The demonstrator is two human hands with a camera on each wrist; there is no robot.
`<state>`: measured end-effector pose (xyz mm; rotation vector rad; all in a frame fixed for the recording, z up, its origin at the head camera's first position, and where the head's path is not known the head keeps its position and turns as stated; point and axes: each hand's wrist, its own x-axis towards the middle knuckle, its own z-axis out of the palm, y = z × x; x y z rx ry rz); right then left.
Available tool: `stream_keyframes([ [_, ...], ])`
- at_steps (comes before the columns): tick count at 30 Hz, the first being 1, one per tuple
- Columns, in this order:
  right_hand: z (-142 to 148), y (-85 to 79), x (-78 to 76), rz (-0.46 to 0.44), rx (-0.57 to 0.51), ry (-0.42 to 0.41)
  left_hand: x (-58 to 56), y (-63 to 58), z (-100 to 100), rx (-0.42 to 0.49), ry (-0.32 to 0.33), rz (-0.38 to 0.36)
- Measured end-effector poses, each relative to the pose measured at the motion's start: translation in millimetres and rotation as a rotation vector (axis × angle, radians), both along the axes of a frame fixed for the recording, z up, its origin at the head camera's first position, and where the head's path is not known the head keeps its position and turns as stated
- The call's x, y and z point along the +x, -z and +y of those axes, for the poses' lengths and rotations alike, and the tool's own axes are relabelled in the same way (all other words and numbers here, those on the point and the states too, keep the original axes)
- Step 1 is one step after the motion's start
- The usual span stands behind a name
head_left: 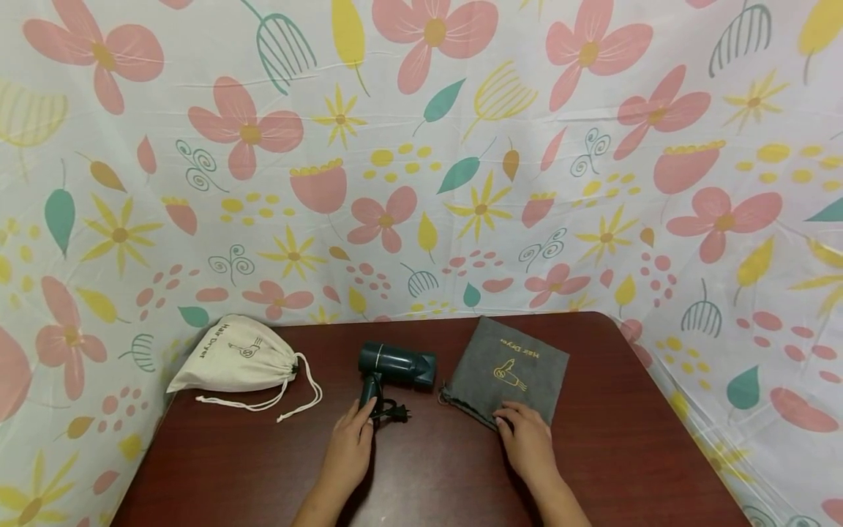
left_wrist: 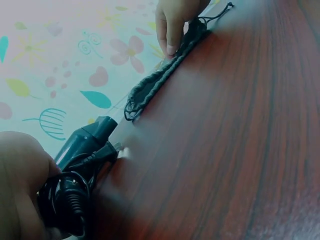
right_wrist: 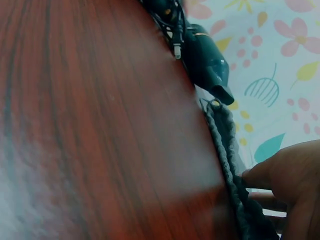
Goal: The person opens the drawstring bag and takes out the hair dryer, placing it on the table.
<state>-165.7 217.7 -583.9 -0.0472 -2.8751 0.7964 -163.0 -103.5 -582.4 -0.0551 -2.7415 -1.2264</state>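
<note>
A dark teal hair dryer (head_left: 397, 365) lies on the table, its black cord bundled by the handle and the plug (head_left: 399, 414) pointing right. My left hand (head_left: 349, 443) grips the handle from the near left; in the left wrist view the coiled cord (left_wrist: 70, 205) hides part of that grip. To the right lies a flat grey drawstring bag (head_left: 527, 366) printed "Hair Dryer" in gold. My right hand (head_left: 529, 440) pinches the near edge of this bag at its gathered mouth, which gapes slightly in the left wrist view. Some right fingertips are hidden by the cloth.
A cream drawstring bag (head_left: 244, 359), also printed "Hair Dryer", lies at the table's left with its white cords trailing right. The dark red wooden table (head_left: 421, 476) ends at the back against a flowered cloth (head_left: 395, 183) that also hangs along both sides.
</note>
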Motion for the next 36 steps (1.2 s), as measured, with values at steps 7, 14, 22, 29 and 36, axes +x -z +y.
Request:
stream_keyframes([
  [7,8,-1.1,-2.0,-0.048,-0.007,0.028,-0.4,-0.4,2,-0.022,0.022,-0.036],
  [14,8,-1.9,-0.1,-0.046,0.027,0.033,-1.0,-3.1,8,-0.056,0.015,0.007],
  [22,13,-4.3,2.9,-0.12,0.058,0.02,-2.1,-7.8,13,-0.128,-0.016,0.039],
  [29,18,-6.8,5.0,-0.116,0.076,0.01,-4.0,-8.2,18,-0.171,-0.04,0.038],
  [36,23,-6.0,3.6,-0.105,0.098,0.024,-6.8,-8.0,22,-0.145,-0.049,0.062],
])
